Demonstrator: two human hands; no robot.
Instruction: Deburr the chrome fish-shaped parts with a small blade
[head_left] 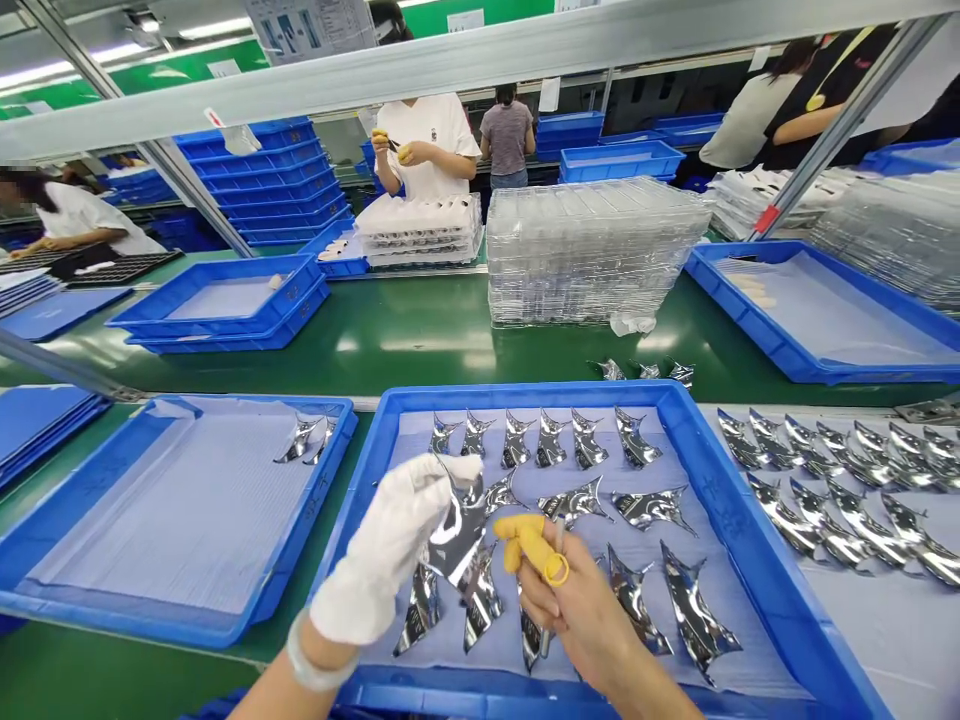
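Note:
My left hand (390, 545), in a white glove, is closed on a shiny chrome fin-shaped part (457, 535) held over the middle blue tray (720, 500). My right hand (570, 595) is bare, with yellow finger cots on the thumb and forefinger. It pinches the same part's edge and grips a thin grey tool (556, 545). Several more chrome parts (645, 505) lie in rows on the tray's white liner, under and around both hands.
A blue tray (315, 500) at left holds two chrome parts (304, 438). More parts (840, 480) lie at right. Behind on the green belt stand stacked clear trays (592, 250) and blue trays (225, 300). Other people work at the far side.

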